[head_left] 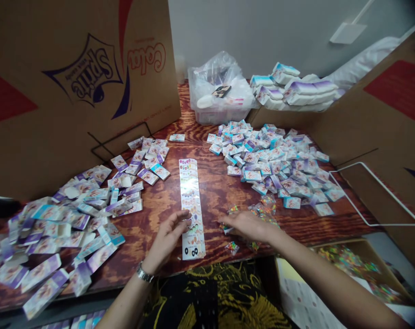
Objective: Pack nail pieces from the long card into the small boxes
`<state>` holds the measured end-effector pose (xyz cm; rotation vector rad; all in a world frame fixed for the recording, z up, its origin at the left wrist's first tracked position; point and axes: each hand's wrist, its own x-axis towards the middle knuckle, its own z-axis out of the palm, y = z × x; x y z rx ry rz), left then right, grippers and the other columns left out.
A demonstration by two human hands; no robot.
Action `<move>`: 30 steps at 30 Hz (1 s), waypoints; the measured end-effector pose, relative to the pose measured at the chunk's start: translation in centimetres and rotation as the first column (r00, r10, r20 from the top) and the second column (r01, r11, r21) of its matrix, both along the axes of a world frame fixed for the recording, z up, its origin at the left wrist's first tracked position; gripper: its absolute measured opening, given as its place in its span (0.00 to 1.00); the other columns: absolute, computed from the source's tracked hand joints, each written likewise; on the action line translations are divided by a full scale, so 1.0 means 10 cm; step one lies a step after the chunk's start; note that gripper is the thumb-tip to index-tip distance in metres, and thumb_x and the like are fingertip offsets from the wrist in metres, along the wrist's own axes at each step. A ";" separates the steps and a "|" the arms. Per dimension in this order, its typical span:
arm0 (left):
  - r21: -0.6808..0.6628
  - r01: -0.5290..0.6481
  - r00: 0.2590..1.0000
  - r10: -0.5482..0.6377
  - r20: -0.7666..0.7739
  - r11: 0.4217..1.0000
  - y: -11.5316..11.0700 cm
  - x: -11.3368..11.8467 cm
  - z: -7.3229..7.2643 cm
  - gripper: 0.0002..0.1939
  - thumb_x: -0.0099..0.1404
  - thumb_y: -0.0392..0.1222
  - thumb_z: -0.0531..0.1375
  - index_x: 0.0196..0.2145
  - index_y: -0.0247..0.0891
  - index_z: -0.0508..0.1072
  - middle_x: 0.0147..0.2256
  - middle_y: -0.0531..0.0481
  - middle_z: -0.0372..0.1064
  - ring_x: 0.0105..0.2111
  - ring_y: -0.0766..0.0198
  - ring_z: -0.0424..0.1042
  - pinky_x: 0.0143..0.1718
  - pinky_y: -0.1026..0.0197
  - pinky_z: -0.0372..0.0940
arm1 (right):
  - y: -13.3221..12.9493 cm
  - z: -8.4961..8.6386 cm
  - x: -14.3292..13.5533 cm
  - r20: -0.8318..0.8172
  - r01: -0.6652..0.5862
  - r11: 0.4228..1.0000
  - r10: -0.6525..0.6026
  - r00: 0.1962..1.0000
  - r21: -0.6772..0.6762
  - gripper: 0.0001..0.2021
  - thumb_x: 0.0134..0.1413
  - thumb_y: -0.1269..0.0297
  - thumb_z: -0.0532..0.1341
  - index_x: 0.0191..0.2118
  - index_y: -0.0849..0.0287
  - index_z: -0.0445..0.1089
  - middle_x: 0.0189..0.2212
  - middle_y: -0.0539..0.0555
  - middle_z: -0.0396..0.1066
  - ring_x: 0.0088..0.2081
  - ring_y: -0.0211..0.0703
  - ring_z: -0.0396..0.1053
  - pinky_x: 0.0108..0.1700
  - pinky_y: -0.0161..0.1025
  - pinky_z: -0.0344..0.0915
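A long stack of printed paper strips (190, 187) with rows of small pictures lies upright before me on the table. My left hand (169, 235), with a metal watch at the wrist, is at the left edge of this stack. Its thumb and fingers are apart, the fingertips over the paper. My right hand (246, 225) reaches in from the right, palm down, its fingertips closed around a small clear bag of colourful pieces (224, 227). More such little bags (267, 206) lie under and behind this hand, and one bag (232, 247) is nearer the table edge.
Small open cartons (56, 228) are heaped at left, and a large pile of closed-looking cartons (279, 164) at right. Big cardboard boxes (91, 55) flank the table (159, 201). Behind stands a bag-lined plastic tub (221, 112). An open box of colourful bags (358, 265) sits low at right.
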<state>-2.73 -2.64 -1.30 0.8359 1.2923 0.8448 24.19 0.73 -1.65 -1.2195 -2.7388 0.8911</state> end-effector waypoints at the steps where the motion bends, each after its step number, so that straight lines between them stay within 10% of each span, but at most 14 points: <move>1: -0.003 0.007 1.000 -0.007 0.003 1.000 0.00 0.00 0.00 0.20 0.55 0.46 0.62 0.45 0.35 0.68 0.45 0.42 0.70 0.41 0.59 0.71 0.42 0.57 0.65 | 0.02 -0.02 0.00 0.042 -0.034 0.999 0.033 0.999 0.031 0.20 0.50 0.77 0.56 0.48 0.50 0.68 0.31 0.50 0.74 0.31 0.42 0.70 0.31 0.34 0.60; 10: 0.207 0.151 0.962 -0.096 -0.256 0.967 0.07 -0.09 -0.09 0.16 0.62 0.44 0.54 0.46 0.36 0.67 0.44 0.43 0.71 0.42 0.59 0.71 0.43 0.57 0.66 | -0.03 -0.20 0.13 0.187 -0.088 0.986 0.060 0.980 0.143 0.08 0.57 0.69 0.54 0.39 0.55 0.68 0.38 0.54 0.69 0.33 0.42 0.69 0.33 0.34 0.60; 13: 0.350 0.360 0.649 0.038 -0.760 0.865 0.36 -0.29 -0.12 0.16 0.66 0.40 0.48 0.49 0.37 0.66 0.45 0.43 0.70 0.43 0.60 0.70 0.45 0.58 0.64 | -0.05 -0.18 0.13 0.086 -0.024 0.997 0.017 0.996 0.078 0.06 0.58 0.65 0.53 0.35 0.56 0.67 0.31 0.53 0.70 0.34 0.44 0.69 0.34 0.36 0.62; 20: 0.322 0.344 0.340 0.202 -0.919 0.882 1.33 -0.58 -0.24 0.22 0.64 0.44 0.52 0.53 0.33 0.62 0.48 0.33 0.62 0.49 0.45 0.60 0.48 0.44 0.57 | 0.01 0.03 -0.08 -0.143 0.130 0.991 -0.132 0.981 -0.027 0.09 0.61 0.61 0.51 0.45 0.54 0.64 0.40 0.55 0.72 0.41 0.46 0.70 0.41 0.39 0.64; 25: 0.311 0.356 0.354 0.181 -0.918 0.881 1.44 -0.41 -0.35 0.21 0.60 0.52 0.57 0.47 0.38 0.68 0.51 0.36 0.59 0.53 0.40 0.53 0.46 0.42 0.57 | 0.02 0.06 -0.20 -0.159 0.123 0.992 -0.127 0.979 -0.037 0.09 0.62 0.62 0.50 0.43 0.54 0.65 0.38 0.54 0.72 0.39 0.46 0.70 0.38 0.39 0.64; 30: 0.356 0.292 0.520 0.165 -0.838 0.888 1.12 -0.40 -0.38 0.09 0.61 0.42 0.56 0.39 0.37 0.70 0.51 0.39 0.61 0.53 0.47 0.54 0.50 0.45 0.55 | 0.06 0.16 -0.28 -0.304 0.181 0.982 -0.188 0.934 -0.052 0.07 0.61 0.64 0.51 0.41 0.54 0.65 0.37 0.54 0.70 0.38 0.43 0.69 0.39 0.39 0.64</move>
